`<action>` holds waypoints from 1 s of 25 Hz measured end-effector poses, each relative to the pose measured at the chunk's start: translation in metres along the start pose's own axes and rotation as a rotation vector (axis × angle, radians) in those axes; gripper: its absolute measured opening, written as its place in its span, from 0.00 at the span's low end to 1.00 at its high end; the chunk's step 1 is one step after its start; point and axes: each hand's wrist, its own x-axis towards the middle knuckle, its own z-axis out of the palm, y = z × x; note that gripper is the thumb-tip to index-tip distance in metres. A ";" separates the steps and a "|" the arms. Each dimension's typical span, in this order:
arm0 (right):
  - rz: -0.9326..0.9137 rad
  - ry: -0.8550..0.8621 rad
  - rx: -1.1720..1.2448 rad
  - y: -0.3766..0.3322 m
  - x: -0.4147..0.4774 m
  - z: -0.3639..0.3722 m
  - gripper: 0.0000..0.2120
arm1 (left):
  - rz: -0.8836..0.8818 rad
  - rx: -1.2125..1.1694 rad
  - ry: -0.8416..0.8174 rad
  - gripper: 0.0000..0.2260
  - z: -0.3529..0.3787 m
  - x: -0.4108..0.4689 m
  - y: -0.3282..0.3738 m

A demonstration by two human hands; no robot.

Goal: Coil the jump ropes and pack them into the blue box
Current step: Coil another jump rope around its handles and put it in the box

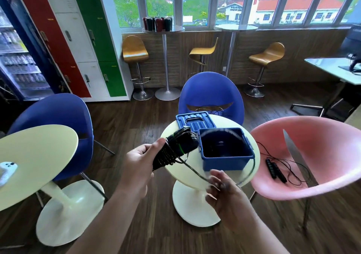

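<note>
My left hand (139,161) grips the black handles of a jump rope (175,148), with its cord wound in several turns around them. A loose stretch of that cord arcs over the open blue box (226,163) and comes back to my right hand (220,189), which pinches it; this hand is blurred. The blue box stands on a small round cream table (175,169), its inside dark. The box's blue lid (195,122) lies flat behind it. A second jump rope (275,168) with black handles lies loose on the seat of the pink chair (312,156) to the right.
A blue chair (211,95) behind the table has a thin black cord on its seat. Another cream table (35,156) with a white device (6,171) and a blue chair (56,113) stand at left. Lockers, bar stools and a desk line the room.
</note>
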 end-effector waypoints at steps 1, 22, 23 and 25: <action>0.017 0.132 0.036 0.005 0.003 -0.011 0.09 | 0.000 -0.018 0.017 0.25 -0.004 0.003 0.001; -0.102 -0.360 -0.718 -0.072 0.026 -0.023 0.30 | 0.395 0.570 0.046 0.21 -0.006 0.004 0.014; -0.105 -0.294 -0.621 -0.080 0.022 -0.031 0.28 | 0.411 0.583 0.051 0.21 -0.008 0.003 0.016; -0.300 -0.109 -0.518 -0.094 0.012 -0.031 0.26 | 0.432 0.600 0.061 0.21 -0.012 0.003 0.017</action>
